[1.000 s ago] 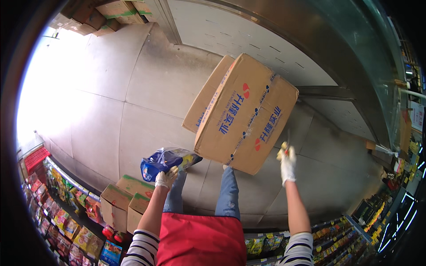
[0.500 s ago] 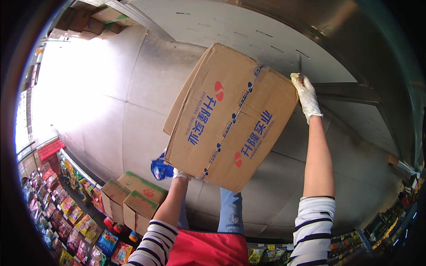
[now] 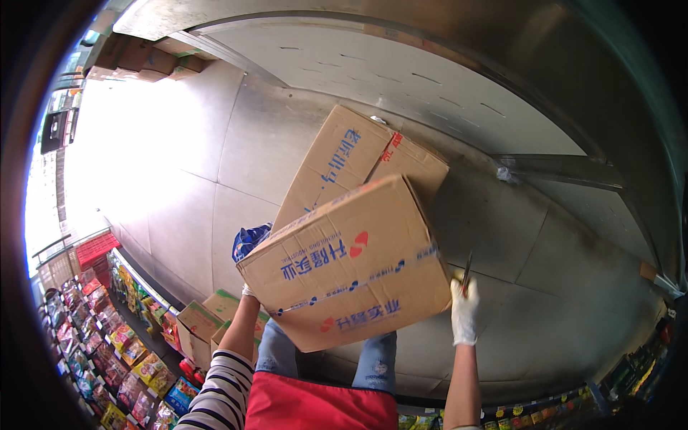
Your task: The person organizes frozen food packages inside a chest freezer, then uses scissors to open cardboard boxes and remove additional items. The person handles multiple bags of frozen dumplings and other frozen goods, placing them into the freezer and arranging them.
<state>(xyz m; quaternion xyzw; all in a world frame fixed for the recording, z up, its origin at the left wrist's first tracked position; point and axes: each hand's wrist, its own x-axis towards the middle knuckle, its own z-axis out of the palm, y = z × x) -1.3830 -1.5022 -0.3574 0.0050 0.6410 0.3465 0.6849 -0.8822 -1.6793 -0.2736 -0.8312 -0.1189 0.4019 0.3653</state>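
Observation:
A taped brown cardboard box (image 3: 344, 287) with blue and red print is held tilted in front of my legs. My left hand (image 3: 248, 290), in a white glove, is at its left side; the box hides the fingers. My gloved right hand (image 3: 464, 308) is closed round what looks like a small knife (image 3: 468, 269), its thin dark blade pointing up, beside the box's right edge. Behind the held box stands a second cardboard box (image 3: 351, 154), partly covered by it. A crumpled blue plastic package (image 3: 249, 241) shows at the left of the boxes.
Shelves of colourful snack packets (image 3: 118, 358) line the lower left, with small cartons (image 3: 198, 322) beside them. More cartons (image 3: 147, 57) are stacked at the far left. A slotted white panel (image 3: 401, 75) edges the grey floor (image 3: 502, 236) at the back. Packaged goods (image 3: 634, 380) line the lower right.
The taped box has turned and come down nearer to me, uncovering the second box behind it. My right hand has moved down and slightly left with the knife.

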